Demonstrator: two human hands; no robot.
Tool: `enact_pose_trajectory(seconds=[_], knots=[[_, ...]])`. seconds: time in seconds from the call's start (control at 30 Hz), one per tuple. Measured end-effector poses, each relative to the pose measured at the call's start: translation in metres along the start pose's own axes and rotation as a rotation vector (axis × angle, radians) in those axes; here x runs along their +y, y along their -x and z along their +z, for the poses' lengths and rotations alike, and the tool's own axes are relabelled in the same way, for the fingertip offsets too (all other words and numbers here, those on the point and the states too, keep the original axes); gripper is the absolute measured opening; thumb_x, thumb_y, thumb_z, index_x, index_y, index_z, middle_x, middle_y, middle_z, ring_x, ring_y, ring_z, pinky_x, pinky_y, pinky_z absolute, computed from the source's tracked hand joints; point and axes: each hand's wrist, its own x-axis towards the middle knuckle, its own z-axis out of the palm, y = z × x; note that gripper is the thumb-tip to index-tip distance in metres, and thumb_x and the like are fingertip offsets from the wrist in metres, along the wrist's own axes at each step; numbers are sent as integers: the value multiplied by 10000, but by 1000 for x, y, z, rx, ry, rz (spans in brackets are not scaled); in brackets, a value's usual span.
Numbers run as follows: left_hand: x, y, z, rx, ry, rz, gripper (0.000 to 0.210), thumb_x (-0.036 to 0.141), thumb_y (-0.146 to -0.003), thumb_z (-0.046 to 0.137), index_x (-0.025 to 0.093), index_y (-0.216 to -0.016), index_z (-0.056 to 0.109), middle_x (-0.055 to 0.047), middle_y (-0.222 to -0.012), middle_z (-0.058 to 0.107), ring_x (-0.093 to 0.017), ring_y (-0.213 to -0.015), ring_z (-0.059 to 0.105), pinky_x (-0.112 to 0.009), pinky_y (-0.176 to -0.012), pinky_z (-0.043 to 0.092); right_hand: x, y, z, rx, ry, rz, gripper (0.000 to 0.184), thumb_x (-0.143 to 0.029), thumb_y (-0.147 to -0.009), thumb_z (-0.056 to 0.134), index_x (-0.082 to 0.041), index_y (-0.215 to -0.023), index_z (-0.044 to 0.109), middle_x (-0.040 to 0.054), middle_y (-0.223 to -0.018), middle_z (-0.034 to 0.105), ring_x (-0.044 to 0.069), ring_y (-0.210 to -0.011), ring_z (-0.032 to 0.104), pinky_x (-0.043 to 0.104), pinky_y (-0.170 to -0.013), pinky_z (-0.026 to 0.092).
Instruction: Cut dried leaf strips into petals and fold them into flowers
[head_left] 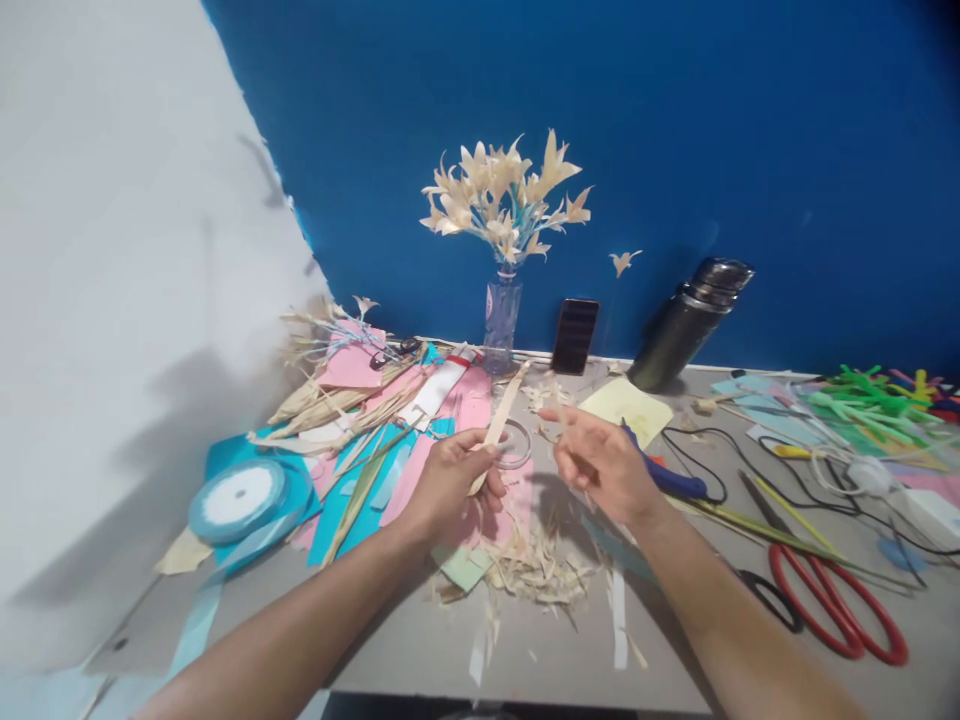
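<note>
My left hand [459, 470] pinches a pale strip of dried corn husk [507, 408] between thumb and fingers; the strip points up and away. To its right, my right hand [600, 455] is raised above the table with its fingers drawn together. Something thin and pale, too blurred to name, shows at its fingertips. A roll of tape [516, 445] lies just behind the left hand's fingers. Below both hands is a heap of husk scraps [536, 565]. Beyond them, flowers made of husk [506, 190] stand in a clear bottle [502, 322].
Left are a blue ribbon spool [238, 500], husks [315, 395] and coloured paper [405, 500]. A phone [575, 337] and a dark flask [686, 325] lean against the wall. Right lie a blue-handled glue gun [671, 480], black cable, red-handled scissors [840, 610] and green pipe cleaners [862, 400].
</note>
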Motion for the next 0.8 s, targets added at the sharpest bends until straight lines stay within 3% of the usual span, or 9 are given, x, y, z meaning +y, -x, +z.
enact_pose_trajectory(seconds=[0.07, 0.13, 0.23, 0.3, 0.43, 0.53, 0.67, 0.73, 0.8], knots=[[0, 2, 3, -12, -57, -21, 252, 354, -792, 657, 149, -937, 635, 11, -495, 627, -149, -367, 578, -215, -373, 440, 7, -1, 4, -49, 186, 59, 618, -507, -867, 666, -157, -1359, 536, -34, -551, 599, 103, -425, 427, 217, -434, 291], [-1, 3, 6, -25, -115, -79, 207, 341, -777, 652, 144, -840, 646, -15, -505, 646, -164, -370, 592, -227, -355, 443, 14, -2, 9, -93, 357, 40, 503, -468, -900, 634, -162, -1299, 607, -21, -574, 623, 120, -453, 490, 226, -459, 344], [-3, 3, 9, -22, -204, -112, 206, 335, -790, 626, 136, -752, 661, -42, -497, 651, -172, -381, 606, -217, -334, 419, 22, -2, 17, -77, 533, -164, 310, -413, -963, 542, -189, -999, 754, 23, -683, 680, 174, -617, 615, 265, -587, 453], [-2, 4, 9, -13, -240, -100, 228, 351, -810, 608, 145, -729, 666, -33, -472, 634, -175, -375, 602, -213, -320, 397, 25, 1, 22, -7, 664, -285, 304, -343, -989, 495, -217, -954, 770, 36, -789, 717, 199, -737, 652, 281, -675, 479], [-1, 6, 10, -7, -335, 22, 346, 333, -835, 587, 171, -529, 566, -7, -426, 583, -121, -365, 551, -179, -342, 361, 28, 11, 29, 155, 1119, -488, 297, -245, -980, 489, -248, -1132, 743, 49, -766, 701, 203, -721, 626, 282, -658, 418], [-5, 8, 13, 17, -327, 42, 351, 346, -840, 591, 174, -534, 574, 3, -437, 584, -109, -367, 536, -173, -349, 363, 27, 12, 30, 212, 1454, -637, 308, -274, -975, 515, -215, -1207, 708, 61, -704, 648, 209, -682, 567, 310, -622, 343], [-13, 7, 17, 6, -264, -115, 356, 415, -836, 612, 165, -584, 629, -30, -438, 608, -145, -366, 572, -200, -342, 406, 15, -4, 1, 359, 1614, -605, 264, -185, -962, 507, -204, -1085, 741, 59, -687, 633, 189, -649, 527, 319, -583, 276], [-15, 7, 17, -5, -234, -129, 356, 406, -823, 630, 155, -571, 620, -41, -437, 608, -142, -360, 575, -193, -343, 395, 5, -13, -25, 560, 1559, -534, 270, -170, -952, 491, -196, -945, 761, 58, -645, 618, 179, -616, 508, 309, -558, 253], [-13, 7, 16, 1, -155, -141, 323, 402, -804, 647, 152, -601, 615, -40, -464, 622, -142, -357, 578, -197, -347, 395, -5, -19, -46, 804, 1319, -463, 253, -250, -941, 507, -189, -931, 752, 57, -663, 629, 179, -607, 514, 288, -548, 276]])
